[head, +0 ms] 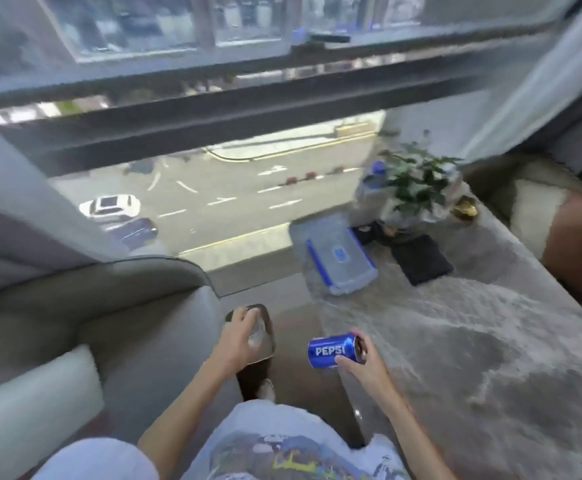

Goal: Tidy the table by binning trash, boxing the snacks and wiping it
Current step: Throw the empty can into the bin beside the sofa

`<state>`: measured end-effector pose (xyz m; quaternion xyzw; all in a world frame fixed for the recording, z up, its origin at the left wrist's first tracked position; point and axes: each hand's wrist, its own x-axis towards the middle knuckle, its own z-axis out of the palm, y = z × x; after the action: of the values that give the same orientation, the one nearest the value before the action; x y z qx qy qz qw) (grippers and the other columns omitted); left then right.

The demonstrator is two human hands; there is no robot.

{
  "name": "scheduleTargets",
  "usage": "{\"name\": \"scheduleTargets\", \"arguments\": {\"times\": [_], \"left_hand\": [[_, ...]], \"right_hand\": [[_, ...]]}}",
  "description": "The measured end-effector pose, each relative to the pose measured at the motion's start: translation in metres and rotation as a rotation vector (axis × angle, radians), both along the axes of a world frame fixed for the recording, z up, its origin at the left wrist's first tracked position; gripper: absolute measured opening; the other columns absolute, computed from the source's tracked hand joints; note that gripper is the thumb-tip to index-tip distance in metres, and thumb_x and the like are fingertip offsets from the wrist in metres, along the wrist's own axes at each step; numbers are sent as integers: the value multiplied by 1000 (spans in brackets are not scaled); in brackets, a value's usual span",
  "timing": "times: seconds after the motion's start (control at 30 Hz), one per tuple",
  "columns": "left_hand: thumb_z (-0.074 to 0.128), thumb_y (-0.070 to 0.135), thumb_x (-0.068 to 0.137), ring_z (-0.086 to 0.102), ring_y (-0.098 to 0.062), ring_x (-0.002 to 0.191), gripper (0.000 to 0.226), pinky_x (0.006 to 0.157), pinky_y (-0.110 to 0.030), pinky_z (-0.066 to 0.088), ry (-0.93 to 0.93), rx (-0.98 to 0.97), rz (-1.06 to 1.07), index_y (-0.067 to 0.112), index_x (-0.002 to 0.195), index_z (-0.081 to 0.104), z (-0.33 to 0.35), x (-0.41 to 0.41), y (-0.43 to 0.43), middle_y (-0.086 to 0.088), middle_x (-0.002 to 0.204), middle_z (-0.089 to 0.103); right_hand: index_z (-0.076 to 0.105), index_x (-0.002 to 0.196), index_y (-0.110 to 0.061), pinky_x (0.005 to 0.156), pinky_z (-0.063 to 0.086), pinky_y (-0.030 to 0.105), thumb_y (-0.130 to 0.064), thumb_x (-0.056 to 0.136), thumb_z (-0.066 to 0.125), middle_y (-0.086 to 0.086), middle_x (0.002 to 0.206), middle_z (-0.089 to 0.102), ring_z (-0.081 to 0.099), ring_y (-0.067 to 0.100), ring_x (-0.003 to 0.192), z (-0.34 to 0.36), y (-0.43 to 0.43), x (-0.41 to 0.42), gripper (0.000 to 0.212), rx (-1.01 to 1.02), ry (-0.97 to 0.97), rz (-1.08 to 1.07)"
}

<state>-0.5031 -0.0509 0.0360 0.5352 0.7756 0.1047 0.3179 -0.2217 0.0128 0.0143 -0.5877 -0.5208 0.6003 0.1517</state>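
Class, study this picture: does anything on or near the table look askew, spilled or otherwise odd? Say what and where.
The Pepsi can is held on its side in the right hand, off the table's near edge. The left hand holds a clear, crumpled-looking item over a dark bin. No spill is visible; the picture is blurred.

A leafy potted plant (pixel 417 181) is standing at the far end of the grey marbled surface, and a small gold ornament (pixel 464 207) is sitting just beside it on the right. A dark flat square (pixel 421 259) is lying near the plant's base; what it is cannot be told. A grey armchair (pixel 109 306) is filling the left side. Beyond the big window (pixel 213 81), a white car (pixel 109 206) is showing on the street (pixel 248 199) far below, and a pale curtain (pixel 532 81) is hanging at the right.
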Motion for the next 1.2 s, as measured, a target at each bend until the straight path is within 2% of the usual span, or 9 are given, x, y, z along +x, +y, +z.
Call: {"name": "scheduleTargets", "arguments": {"times": [0.17, 0.27, 0.43, 0.57, 0.63, 0.77, 0.93, 1.07, 1.2], "left_hand": [[64, 12, 83, 53, -33, 120, 57, 102, -39, 42, 10, -12, 164, 14, 136, 46, 8, -86, -26, -11, 138, 45], [65, 10, 81, 47, -33, 126, 62, 107, -41, 38, 17, -22, 269, 15, 139, 42, 2, -117, -35, -11, 142, 39], [65, 13, 80, 51, -34, 115, 62, 103, -39, 40, -27, -74, 382, 23, 136, 41, -41, -147, -40, -6, 139, 36], [66, 17, 83, 52, -35, 117, 62, 104, -45, 43, -81, -165, 389, 27, 138, 36, -113, -154, -33, -4, 143, 32], [66, 19, 85, 52, -36, 119, 66, 106, -46, 41, -100, -202, 358, 27, 142, 32, -160, -152, -28, -5, 144, 30], [65, 24, 87, 54, -36, 115, 72, 100, -45, 44, -133, -232, 337, 20, 146, 24, -253, -143, -16, -6, 141, 32], [65, 22, 87, 49, -32, 125, 70, 106, -43, 42, -227, -199, 337, 19, 145, 26, -372, -129, 21, -4, 143, 33], [72, 33, 82, 48, -30, 127, 74, 106, -39, 40, -339, -250, 540, 13, 141, 33, -470, -118, 57, -10, 140, 42], [72, 38, 81, 50, -31, 124, 64, 104, -35, 41, -443, -294, 859, 8, 128, 41, -549, -110, 88, -14, 133, 51]], "right_hand": [[43, 135, -8, 76, 56, 18, 3, 80, 73, 21, 128, 56, 62, 21, 104, 1, 34, -116, 64, 70, 19, 245], [42, 135, -11, 80, 55, 18, 0, 80, 74, 16, 129, 55, 61, 20, 107, 0, 43, -164, 65, 88, 3, 297], [38, 131, -30, 95, 55, 45, -19, 78, 77, 5, 129, 52, 62, 21, 110, -25, 46, -214, 67, 0, 5, 186], [36, 125, -32, 83, 59, 38, -26, 79, 77, 5, 125, 55, 65, 17, 100, -91, 48, -237, 62, -123, -23, -2], [33, 123, -30, 80, 57, 35, -27, 83, 75, 7, 127, 55, 67, 19, 100, -139, 48, -244, 58, -264, 2, -130], [29, 125, -21, 96, 50, 43, -15, 88, 69, 17, 138, 47, 58, 32, 121, -241, 47, -249, 54, -509, 88, -374], [27, 140, -9, 100, 47, 44, -1, 88, 66, 22, 142, 45, 54, 35, 125, -357, 51, -245, 66, -611, 125, -625], [28, 141, -4, 98, 48, 46, -2, 88, 65, 24, 141, 46, 54, 34, 123, -442, 52, -254, 64, -695, 115, -705], [34, 141, -2, 92, 51, 41, -23, 90, 68, 26, 139, 49, 55, 36, 124, -508, 60, -275, 65, -838, 85, -757]]}}
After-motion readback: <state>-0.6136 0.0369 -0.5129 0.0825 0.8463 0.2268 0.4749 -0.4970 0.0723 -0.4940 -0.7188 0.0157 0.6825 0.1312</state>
